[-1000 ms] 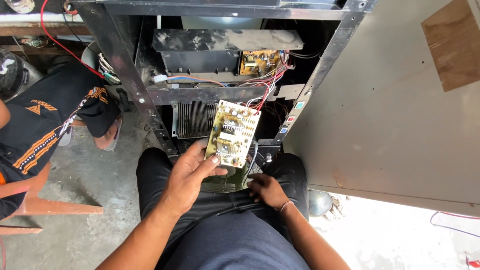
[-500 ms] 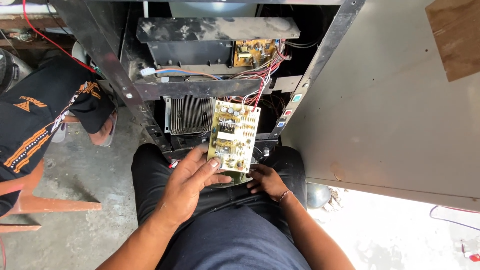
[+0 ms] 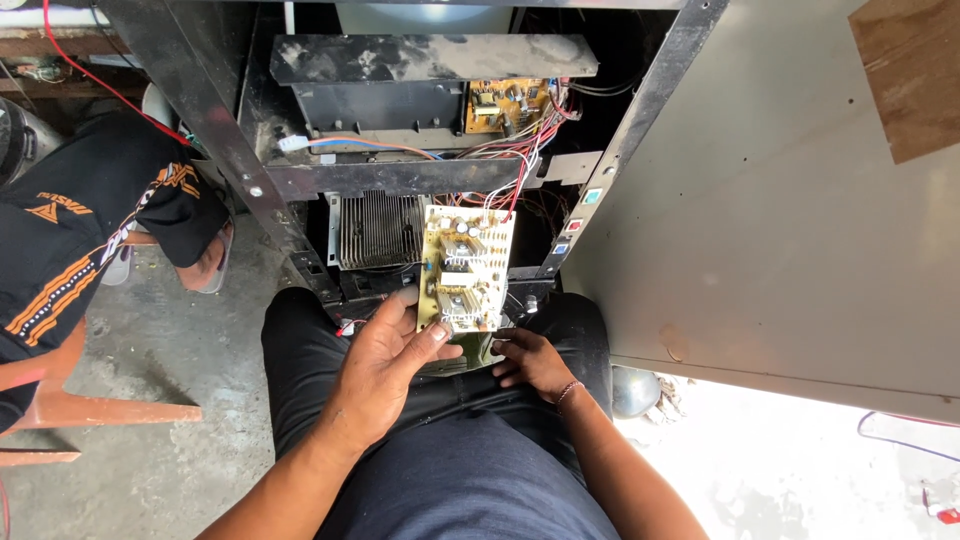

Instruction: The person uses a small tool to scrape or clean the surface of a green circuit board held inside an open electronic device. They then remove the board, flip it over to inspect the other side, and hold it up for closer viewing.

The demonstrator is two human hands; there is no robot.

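**Circuit board lifted out of cabinet, wiring still attached**

Progress. The pale circuit board [image 3: 465, 268] is out of its seat and held up in front of the open cabinet frame [image 3: 230, 150], component side toward the camera. It is not free: a bundle of red and white wires [image 3: 512, 165] runs from its upper edge back into the cabinet, toward a second, orange-brown board [image 3: 505, 105] that remains mounted beside the dark metal housing [image 3: 400, 75]. The finned heat sink [image 3: 378, 230] sits in place behind and left of the held board. In my judgement the board has been dismounted but not disconnected; the lead connections remain to be dealt with.

Grip. The left hand [image 3: 385, 365] is closed on the board's lower left corner, thumb across the front near the bottom edge and fingers wrapped behind the left side. The right hand [image 3: 530, 360] lies lower, over the lap, with fingers curled at a dark part just beneath the board; whether it grips that part or only steadies it cannot be told.

Position. The board stands nearly upright, leaning slightly, directly above both hands and between the person's knees.

Surroundings. Another person in black clothing with orange trim [image 3: 70, 240] sits to the left, near an orange chair [image 3: 60, 400]. The grey side panel [image 3: 780, 220] leans at right.
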